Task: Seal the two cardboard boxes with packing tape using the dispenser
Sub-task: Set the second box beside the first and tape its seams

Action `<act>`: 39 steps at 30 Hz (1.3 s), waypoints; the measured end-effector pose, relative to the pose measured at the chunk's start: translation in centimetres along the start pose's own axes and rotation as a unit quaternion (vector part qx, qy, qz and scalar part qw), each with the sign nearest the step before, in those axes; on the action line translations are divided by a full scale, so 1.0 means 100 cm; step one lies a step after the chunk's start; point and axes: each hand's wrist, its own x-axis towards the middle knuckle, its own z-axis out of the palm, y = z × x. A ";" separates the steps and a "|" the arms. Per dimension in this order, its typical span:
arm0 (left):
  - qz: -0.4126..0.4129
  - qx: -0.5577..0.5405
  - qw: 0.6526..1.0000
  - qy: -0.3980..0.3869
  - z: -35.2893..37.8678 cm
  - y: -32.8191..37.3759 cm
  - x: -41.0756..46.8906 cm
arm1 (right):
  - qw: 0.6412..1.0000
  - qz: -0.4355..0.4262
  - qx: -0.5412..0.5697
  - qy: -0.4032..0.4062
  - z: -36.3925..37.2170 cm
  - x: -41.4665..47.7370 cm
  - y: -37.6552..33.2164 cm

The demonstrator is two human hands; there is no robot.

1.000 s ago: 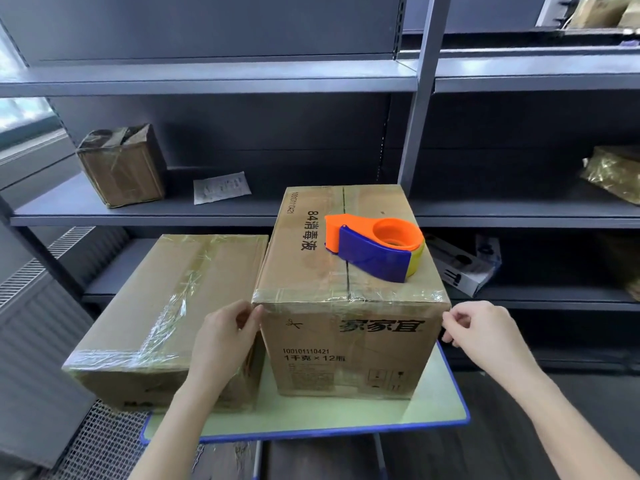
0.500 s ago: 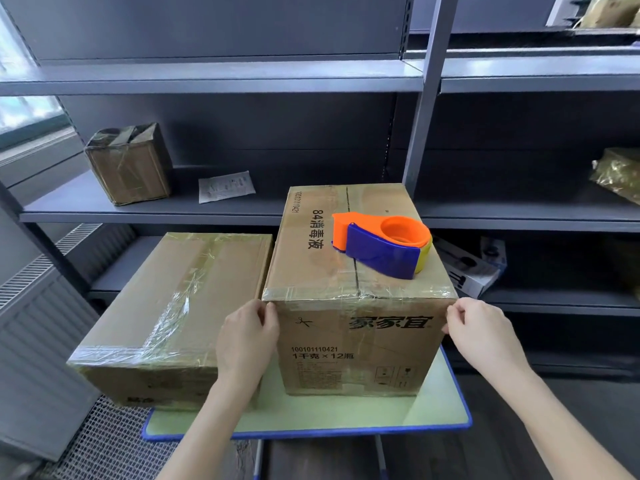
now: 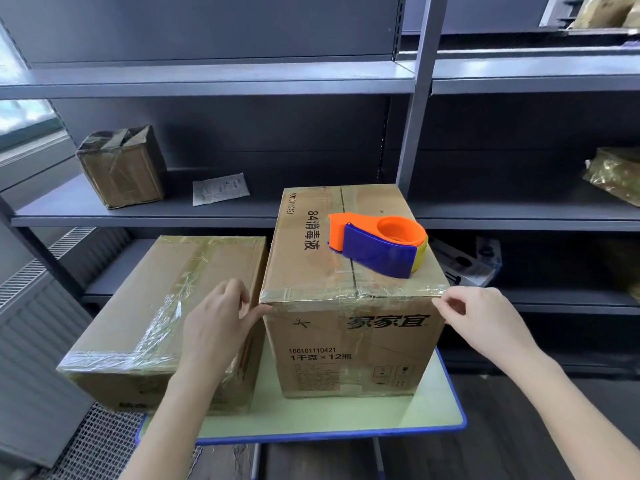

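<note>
A tall printed cardboard box (image 3: 353,344) stands on the right of the table, with clear tape along its top seam and front top edge. An orange and blue tape dispenser (image 3: 379,245) lies on its lid, free of both hands. A lower, wider box (image 3: 162,306) lies to its left, wrapped with clear tape. My left hand (image 3: 218,323) rests against the tall box's front left top corner, thumb on the front face. My right hand (image 3: 481,320) touches the front right top corner with loosely bent fingertips on the tape end.
Both boxes sit on a small pale green table with a blue rim (image 3: 332,434). Grey metal shelving stands behind, holding a small taped box (image 3: 121,168), a paper slip (image 3: 220,188) and wrapped parcels (image 3: 616,174) at the right. A radiator (image 3: 31,306) is at the left.
My left hand has slid from the gap between the boxes up to the tall box's front left corner. My right hand stays at the right corner. The dispenser has not moved.
</note>
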 end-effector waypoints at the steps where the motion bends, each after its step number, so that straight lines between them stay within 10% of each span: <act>1: 0.032 -0.017 0.999 0.014 0.002 -0.004 0.000 | 0.999 -0.042 0.008 0.017 -0.001 0.001 -0.001; 5: 0.178 -0.091 0.978 -0.054 0.012 -0.013 0.004 | 0.988 -0.146 -0.010 -0.044 0.003 0.008 0.005; 14: 0.132 -0.205 0.969 -0.032 0.027 -0.012 -0.002 | 0.979 -0.162 0.038 -0.121 -0.005 0.021 0.026; 33: 0.233 -0.089 0.968 -0.002 0.039 0.025 0.012 | 0.950 -0.309 0.011 0.035 0.017 0.034 0.027; 39: 0.223 -0.083 0.971 0.036 0.044 0.032 0.011 | 0.968 -0.228 0.101 0.024 0.034 0.033 0.024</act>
